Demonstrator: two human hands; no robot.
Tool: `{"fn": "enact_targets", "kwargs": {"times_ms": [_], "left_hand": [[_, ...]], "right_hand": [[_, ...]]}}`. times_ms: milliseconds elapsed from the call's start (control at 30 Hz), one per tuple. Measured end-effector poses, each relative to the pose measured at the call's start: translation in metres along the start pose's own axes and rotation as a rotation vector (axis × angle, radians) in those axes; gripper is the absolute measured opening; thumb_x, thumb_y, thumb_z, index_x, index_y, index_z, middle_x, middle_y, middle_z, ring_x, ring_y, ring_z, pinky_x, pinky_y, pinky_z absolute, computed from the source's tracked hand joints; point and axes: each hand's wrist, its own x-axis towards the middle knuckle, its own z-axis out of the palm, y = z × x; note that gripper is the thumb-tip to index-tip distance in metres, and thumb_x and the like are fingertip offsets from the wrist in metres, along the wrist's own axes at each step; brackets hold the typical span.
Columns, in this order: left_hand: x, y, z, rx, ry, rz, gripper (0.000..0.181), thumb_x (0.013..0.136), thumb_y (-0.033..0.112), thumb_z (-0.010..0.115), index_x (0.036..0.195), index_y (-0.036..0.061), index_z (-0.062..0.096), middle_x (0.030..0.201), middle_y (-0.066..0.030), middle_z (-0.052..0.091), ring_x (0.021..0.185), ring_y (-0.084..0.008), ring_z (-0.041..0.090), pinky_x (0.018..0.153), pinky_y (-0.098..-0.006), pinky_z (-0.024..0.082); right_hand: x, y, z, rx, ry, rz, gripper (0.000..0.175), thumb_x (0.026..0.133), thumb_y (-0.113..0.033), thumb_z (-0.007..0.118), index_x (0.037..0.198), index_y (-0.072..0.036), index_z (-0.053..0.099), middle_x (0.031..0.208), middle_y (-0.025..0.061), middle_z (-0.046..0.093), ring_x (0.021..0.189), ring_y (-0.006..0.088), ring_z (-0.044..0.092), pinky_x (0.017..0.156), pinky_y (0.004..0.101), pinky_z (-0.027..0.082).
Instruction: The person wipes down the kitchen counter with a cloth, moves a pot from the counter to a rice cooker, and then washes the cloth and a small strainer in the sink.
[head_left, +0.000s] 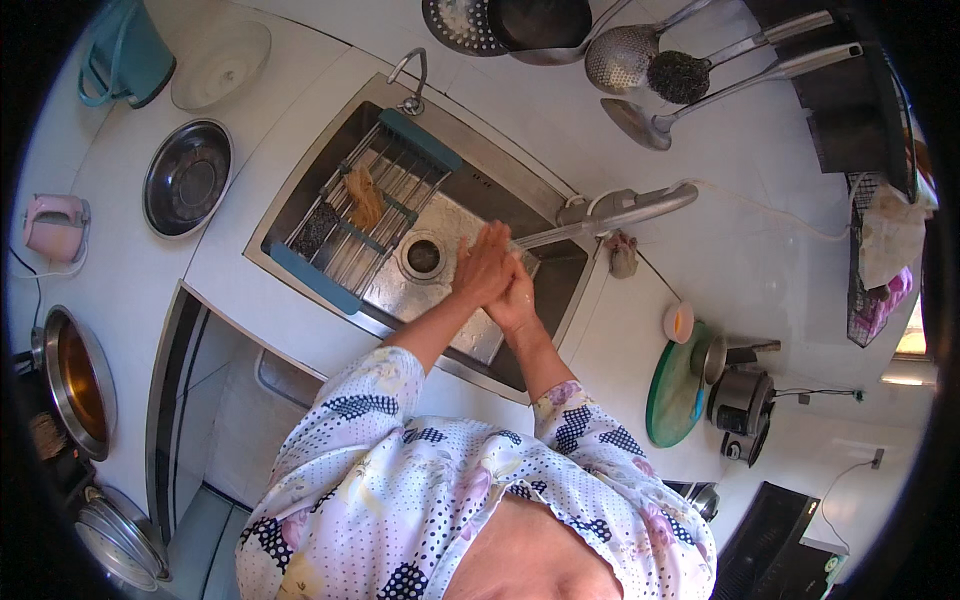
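Observation:
My left hand (484, 262) lies across my right hand (516, 300), palm towards palm, over the right part of a stainless steel sink (566, 281). Neither holds an object. The left fingers stretch out with the thumb apart; most of the right fingers are hidden behind them. Close to the fingertips ends the long spout of a grey faucet (637, 208). Left of my hands is the round drain (424, 256). A drying rack with teal ends (315, 279) spans the sink's left part. On it rest a tan fibrous scrubber (364, 199) and a dark wire scourer (313, 231).
A metal basin (187, 178), a clear bowl (221, 66) and a teal pitcher (127, 56) stand on the left counter. To the right are a green cutting board (671, 390) and a small pink cup (678, 322). Ladles and strainers (621, 58) hang on the far wall.

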Motion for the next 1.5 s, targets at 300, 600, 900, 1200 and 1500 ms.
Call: {"fn": "enact_targets", "kwargs": {"times_ms": [300, 600, 900, 1200, 1500], "left_hand": [[-0.044, -0.012, -0.007, -0.3, 0.036, -0.322, 0.066, 0.086, 0.042, 0.037, 0.135, 0.0021, 0.017, 0.138, -0.0196, 0.021, 0.13, -0.0292, 0.017, 0.103, -0.0458, 0.016], [-0.095, -0.019, -0.028, -0.514, -0.029, -0.33, 0.054, 0.086, 0.037, 0.042, 0.124, -0.001, 0.037, 0.124, -0.0212, 0.043, 0.118, -0.0316, 0.039, 0.098, -0.0341, 0.029], [-0.112, -0.036, -0.038, -0.555, 0.153, -0.3, 0.031, 0.084, 0.026, 0.051, 0.103, 0.0018, 0.052, 0.095, -0.0168, 0.059, 0.093, -0.03, 0.056, 0.079, -0.0338, 0.043], [-0.118, -0.062, -0.031, -0.588, 0.21, -0.307, 0.019, 0.081, 0.017, 0.052, 0.094, 0.003, 0.056, 0.084, -0.0122, 0.061, 0.082, -0.0214, 0.059, 0.074, -0.0293, 0.044], [-0.055, -0.004, -0.054, -1.451, 0.239, -0.624, 0.026, 0.084, 0.028, 0.051, 0.103, 0.009, 0.053, 0.088, -0.001, 0.056, 0.077, -0.0113, 0.053, 0.065, -0.0236, 0.043]], "right_hand": [[0.028, 0.008, -0.023, -0.057, 0.228, -0.287, 0.019, 0.084, -0.003, 0.047, 0.103, -0.006, 0.047, 0.081, 0.0043, 0.051, 0.072, 0.0142, 0.051, 0.061, 0.0246, 0.044], [0.05, -0.015, -0.055, -0.117, 0.455, -0.187, 0.006, 0.08, -0.003, 0.045, 0.082, -0.009, 0.047, 0.06, 0.0001, 0.041, 0.042, 0.0102, 0.034, 0.034, 0.0214, 0.024], [0.057, -0.04, -0.029, -0.238, 0.503, -0.377, 0.021, 0.083, -0.013, 0.039, 0.062, -0.015, 0.037, 0.052, -0.0001, 0.033, 0.038, 0.0136, 0.031, 0.033, 0.0254, 0.021], [0.06, -0.048, 0.012, 0.049, 0.475, -0.219, 0.014, 0.082, -0.02, 0.042, 0.073, -0.011, 0.048, 0.078, 0.0082, 0.055, 0.069, 0.0205, 0.053, 0.062, 0.0317, 0.044], [0.038, 0.001, -0.016, -0.337, 0.134, -0.321, 0.025, 0.084, -0.01, 0.049, 0.107, -0.001, 0.049, 0.1, 0.0069, 0.055, 0.095, 0.0182, 0.053, 0.084, 0.0314, 0.043]]}}
